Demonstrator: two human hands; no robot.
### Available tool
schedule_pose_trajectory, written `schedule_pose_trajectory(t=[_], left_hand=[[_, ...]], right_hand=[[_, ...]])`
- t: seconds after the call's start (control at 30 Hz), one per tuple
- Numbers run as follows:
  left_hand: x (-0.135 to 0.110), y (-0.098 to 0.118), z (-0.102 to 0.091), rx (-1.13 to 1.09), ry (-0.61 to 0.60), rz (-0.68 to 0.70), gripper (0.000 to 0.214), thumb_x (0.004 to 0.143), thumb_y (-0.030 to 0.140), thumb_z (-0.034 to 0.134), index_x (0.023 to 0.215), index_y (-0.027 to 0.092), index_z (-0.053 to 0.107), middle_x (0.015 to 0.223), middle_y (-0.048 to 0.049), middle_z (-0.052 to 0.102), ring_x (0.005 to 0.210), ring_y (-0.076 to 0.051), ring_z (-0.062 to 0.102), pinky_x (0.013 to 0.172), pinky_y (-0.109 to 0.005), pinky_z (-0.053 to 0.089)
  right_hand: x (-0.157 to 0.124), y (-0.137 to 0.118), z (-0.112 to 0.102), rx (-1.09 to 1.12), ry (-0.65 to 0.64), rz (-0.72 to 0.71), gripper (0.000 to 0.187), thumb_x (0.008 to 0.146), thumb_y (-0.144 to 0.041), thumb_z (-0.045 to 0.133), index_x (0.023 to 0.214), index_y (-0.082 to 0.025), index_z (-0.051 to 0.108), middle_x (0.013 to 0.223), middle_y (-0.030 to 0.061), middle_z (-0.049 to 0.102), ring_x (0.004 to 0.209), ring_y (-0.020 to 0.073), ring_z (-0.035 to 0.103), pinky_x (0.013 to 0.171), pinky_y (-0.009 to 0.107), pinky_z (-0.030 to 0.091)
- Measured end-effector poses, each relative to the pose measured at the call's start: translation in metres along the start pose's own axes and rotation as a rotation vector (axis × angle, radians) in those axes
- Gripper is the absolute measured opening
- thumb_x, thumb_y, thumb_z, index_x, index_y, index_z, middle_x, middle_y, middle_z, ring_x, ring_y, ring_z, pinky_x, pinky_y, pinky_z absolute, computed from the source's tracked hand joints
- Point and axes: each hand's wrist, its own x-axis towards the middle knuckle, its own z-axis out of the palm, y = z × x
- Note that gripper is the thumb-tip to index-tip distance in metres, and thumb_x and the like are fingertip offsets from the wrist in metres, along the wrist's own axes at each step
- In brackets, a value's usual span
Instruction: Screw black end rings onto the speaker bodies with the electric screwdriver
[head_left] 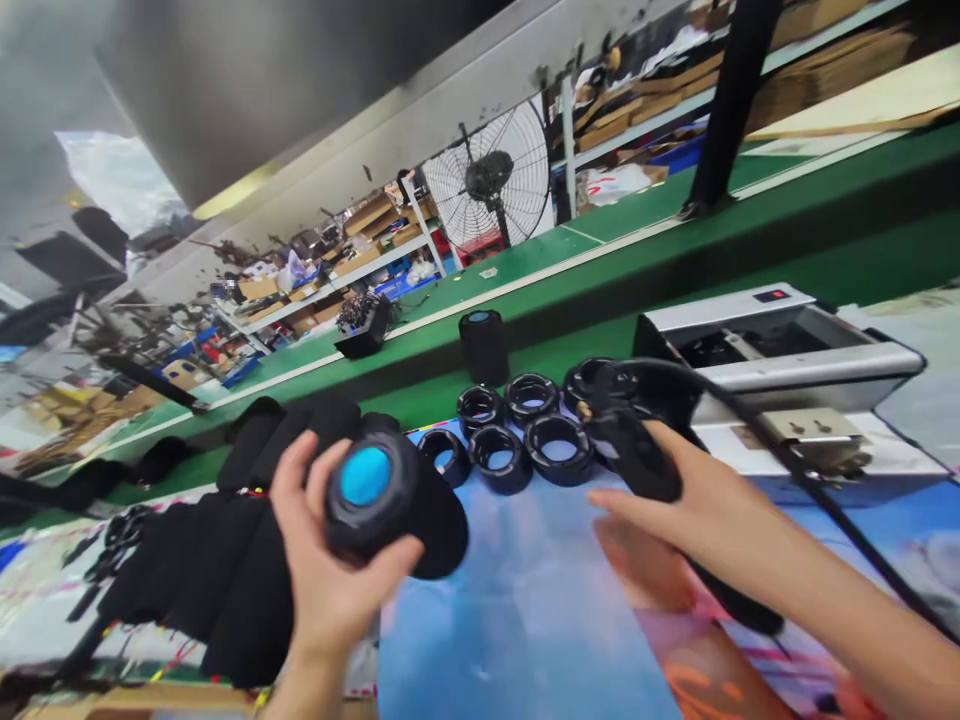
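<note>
My left hand (334,550) is wrapped round a black cylinder that looks like a speaker body (431,515), tilted so its ringed end faces me. A bright blue disc (366,476) sits inside that ring. My right hand (697,500) grips a black gun-shaped tool (637,450) with a brass-coloured tip, pointing left and away from the cylinder. Just beyond both hands, several black rings (499,460) stand on the blue sheet (510,610). Part of the tool's handle is covered by my fingers.
Behind the rings stands another black cylinder (484,348). Several black cylinders (191,570) lie at the left, with wires near them. A silver machine (795,350) occupies the right, and a black cable (810,470) crosses in front of it. A fan (491,180) is farther back.
</note>
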Motion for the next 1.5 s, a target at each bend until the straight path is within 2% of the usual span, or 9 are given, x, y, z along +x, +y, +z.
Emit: schedule_pose_trajectory(t=[0.13, 0.3, 0.63, 0.83, 1.03, 1.13, 1.27, 1.4, 1.5], left_hand=[[-0.085, -0.018, 0.047, -0.186, -0.087, -0.290, 0.122, 0.056, 0.046, 0.105, 0.157, 0.033, 0.039, 0.147, -0.0100, 0.059, 0.131, -0.031, 0.068, 0.106, -0.039, 0.059], [-0.128, -0.029, 0.074, -0.294, -0.144, -0.537, 0.132, 0.048, 0.054, 0.107, 0.159, 0.028, 0.041, 0.158, -0.0159, 0.051, 0.149, -0.043, 0.054, 0.126, -0.059, 0.043], [-0.121, -0.014, 0.047, -0.461, -0.386, -0.565, 0.118, 0.061, 0.039, 0.103, 0.161, 0.030, 0.041, 0.169, -0.0138, 0.044, 0.157, -0.044, 0.043, 0.131, -0.058, 0.037], [-0.115, -0.008, 0.054, -0.411, -0.327, -0.575, 0.109, 0.055, 0.037, 0.105, 0.148, 0.028, 0.049, 0.150, -0.0125, 0.055, 0.142, -0.040, 0.056, 0.124, -0.059, 0.044], [-0.088, -0.036, 0.041, -0.581, -0.777, -0.211, 0.111, 0.043, 0.047, 0.109, 0.143, 0.025, 0.066, 0.146, -0.0149, 0.054, 0.144, -0.043, 0.054, 0.125, -0.058, 0.044], [-0.079, -0.046, 0.037, -0.662, -0.835, -0.261, 0.116, 0.047, 0.047, 0.109, 0.151, 0.026, 0.063, 0.145, -0.0164, 0.058, 0.141, -0.043, 0.058, 0.124, -0.060, 0.045], [-0.103, -0.037, 0.036, -0.832, -0.682, -0.385, 0.102, 0.065, 0.047, 0.101, 0.154, 0.028, 0.056, 0.153, -0.0199, 0.062, 0.141, -0.043, 0.063, 0.118, -0.058, 0.051], [-0.162, -0.006, 0.045, -0.595, -0.203, -0.449, 0.065, 0.093, 0.050, 0.077, 0.149, 0.024, 0.058, 0.168, -0.0181, 0.047, 0.160, -0.040, 0.042, 0.132, -0.056, 0.036], [-0.191, 0.016, 0.053, -0.462, -0.099, -0.611, 0.103, 0.083, 0.046, 0.088, 0.167, 0.030, 0.031, 0.172, -0.0147, 0.041, 0.163, -0.039, 0.036, 0.134, -0.056, 0.032]], right_hand=[[0.033, 0.001, 0.022, -0.135, -0.098, -0.104, 0.072, 0.064, -0.040, 0.078, 0.132, -0.018, 0.067, 0.132, 0.0167, 0.074, 0.122, 0.0425, 0.071, 0.109, 0.056, 0.057], [0.041, 0.015, 0.042, -0.254, -0.175, -0.214, 0.071, 0.066, -0.030, 0.081, 0.135, -0.020, 0.065, 0.133, 0.0134, 0.073, 0.123, 0.0381, 0.071, 0.104, 0.046, 0.060], [0.030, 0.002, 0.033, -0.259, -0.122, -0.106, 0.076, 0.069, -0.036, 0.082, 0.140, -0.017, 0.060, 0.106, 0.0151, 0.078, 0.099, 0.0420, 0.074, 0.081, 0.046, 0.056], [-0.019, -0.021, 0.017, 0.136, -0.208, 0.031, 0.084, 0.064, -0.057, 0.092, 0.134, -0.025, 0.058, 0.066, 0.0001, 0.066, 0.054, 0.0271, 0.063, 0.053, 0.038, 0.051], [-0.038, -0.026, 0.041, 0.610, -0.259, 0.116, 0.094, 0.058, -0.057, 0.097, 0.132, -0.023, 0.051, 0.086, 0.0012, 0.072, 0.043, 0.0160, 0.058, 0.048, 0.035, 0.052], [-0.039, -0.027, 0.047, 0.710, -0.264, 0.147, 0.094, 0.055, -0.052, 0.101, 0.129, -0.020, 0.053, 0.084, 0.0006, 0.072, 0.041, 0.0125, 0.054, 0.044, 0.029, 0.047], [-0.047, -0.023, 0.047, 0.785, -0.295, 0.203, 0.087, 0.059, -0.046, 0.101, 0.126, -0.018, 0.054, 0.063, -0.0078, 0.060, 0.037, 0.0111, 0.050, 0.041, 0.023, 0.042], [-0.061, -0.018, 0.050, 0.845, -0.299, 0.229, 0.090, 0.060, -0.046, 0.102, 0.130, -0.021, 0.050, 0.068, -0.0071, 0.065, 0.039, 0.0104, 0.052, 0.040, 0.022, 0.044], [-0.075, -0.016, 0.057, 0.870, -0.376, 0.239, 0.086, 0.069, -0.046, 0.099, 0.134, -0.022, 0.048, 0.061, -0.0054, 0.065, 0.039, 0.0128, 0.053, 0.041, 0.023, 0.048]])
